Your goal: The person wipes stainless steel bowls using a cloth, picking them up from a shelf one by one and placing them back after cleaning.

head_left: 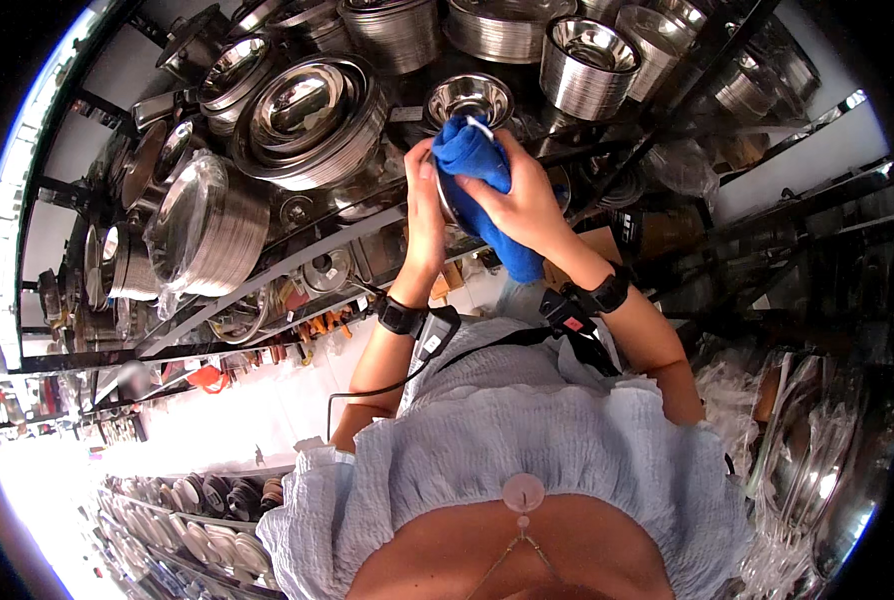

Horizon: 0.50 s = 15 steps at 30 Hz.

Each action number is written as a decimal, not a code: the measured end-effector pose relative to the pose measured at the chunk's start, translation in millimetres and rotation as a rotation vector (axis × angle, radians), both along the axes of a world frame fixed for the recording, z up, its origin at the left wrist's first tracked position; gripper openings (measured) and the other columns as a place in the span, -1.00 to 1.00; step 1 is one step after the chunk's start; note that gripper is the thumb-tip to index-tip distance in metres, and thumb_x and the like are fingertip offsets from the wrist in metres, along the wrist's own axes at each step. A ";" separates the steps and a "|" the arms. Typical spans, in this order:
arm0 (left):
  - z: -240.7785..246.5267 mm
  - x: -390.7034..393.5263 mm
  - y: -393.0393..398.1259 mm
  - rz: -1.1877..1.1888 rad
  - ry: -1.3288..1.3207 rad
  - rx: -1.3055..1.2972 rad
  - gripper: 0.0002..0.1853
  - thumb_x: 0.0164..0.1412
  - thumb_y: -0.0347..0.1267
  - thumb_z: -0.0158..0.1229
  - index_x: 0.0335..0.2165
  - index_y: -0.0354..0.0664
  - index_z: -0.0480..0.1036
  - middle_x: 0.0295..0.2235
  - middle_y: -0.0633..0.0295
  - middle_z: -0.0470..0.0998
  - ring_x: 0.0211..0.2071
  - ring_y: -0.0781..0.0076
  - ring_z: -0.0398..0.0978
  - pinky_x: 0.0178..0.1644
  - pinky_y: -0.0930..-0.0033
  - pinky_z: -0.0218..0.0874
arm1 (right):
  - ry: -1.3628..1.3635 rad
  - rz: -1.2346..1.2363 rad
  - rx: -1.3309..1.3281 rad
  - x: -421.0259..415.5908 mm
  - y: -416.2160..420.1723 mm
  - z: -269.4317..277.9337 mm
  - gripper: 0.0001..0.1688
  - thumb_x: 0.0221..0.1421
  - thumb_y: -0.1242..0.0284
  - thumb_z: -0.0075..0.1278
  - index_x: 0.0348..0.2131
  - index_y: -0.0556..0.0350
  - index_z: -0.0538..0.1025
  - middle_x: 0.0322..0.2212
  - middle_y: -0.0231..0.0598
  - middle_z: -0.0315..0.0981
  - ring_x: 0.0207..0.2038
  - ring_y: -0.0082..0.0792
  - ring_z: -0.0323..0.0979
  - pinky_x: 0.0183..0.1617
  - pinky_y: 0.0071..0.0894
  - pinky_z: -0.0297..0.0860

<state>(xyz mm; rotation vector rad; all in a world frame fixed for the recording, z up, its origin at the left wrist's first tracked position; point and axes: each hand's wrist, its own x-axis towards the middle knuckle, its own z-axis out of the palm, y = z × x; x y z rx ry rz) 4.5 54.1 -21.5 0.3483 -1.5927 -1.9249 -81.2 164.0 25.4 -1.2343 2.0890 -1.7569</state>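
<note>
My left hand (423, 202) grips the edge of a shiny metal dish (447, 206), most of which is hidden; I cannot tell whether it is a bowl or a plate. A bunched blue cloth (473, 154) with a white tag lies over the dish. My right hand (525, 195) holds this cloth against it, thumb on top, and the cloth's loose end hangs below. Just beyond my hands, a small stainless steel bowl (469, 99) sits on the shelf.
Nested steel basins (308, 120) stand left of my hands, and a tall stack of bowls (591, 67) to the right. A plastic-wrapped stack of plates (210, 225) is farther left. The metal shelf edge (282, 274) runs below. Wrapped metalware (799, 450) lies at my right side.
</note>
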 end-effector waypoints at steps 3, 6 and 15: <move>-0.6 1.5 -9.7 -0.049 0.029 0.007 -0.40 0.37 0.10 -0.37 0.17 0.01 0.11 0.08 0.23 0.31 0.10 0.37 0.27 0.20 0.28 0.10 | -0.040 0.233 0.025 -0.7 4.8 7.6 -0.43 -0.06 0.39 0.21 -0.08 0.32 0.40 -0.16 0.14 0.45 -0.14 0.03 0.49 -0.04 -0.15 0.37; 6.2 -0.5 -16.7 -0.078 0.036 -0.087 -0.43 0.37 0.07 -0.34 0.16 0.00 0.13 0.03 0.24 0.36 0.06 0.38 0.32 0.16 0.30 0.16 | 0.246 0.264 -0.134 -11.2 4.6 -4.3 -0.48 -0.20 0.55 0.21 -0.14 0.25 0.45 -0.15 -0.02 0.45 -0.10 -0.02 0.44 -0.01 -0.17 0.34; 25.6 7.3 -25.3 -0.288 -0.041 0.178 -0.43 0.34 0.02 -0.26 0.07 -0.16 0.27 -0.03 0.21 0.43 -0.03 0.41 0.41 0.10 0.34 0.24 | 1.000 0.002 0.161 3.7 12.7 -5.7 -0.62 -0.15 0.53 0.07 -0.23 -0.17 0.61 -0.24 -0.46 0.41 -0.21 -0.32 0.29 -0.10 -0.31 0.23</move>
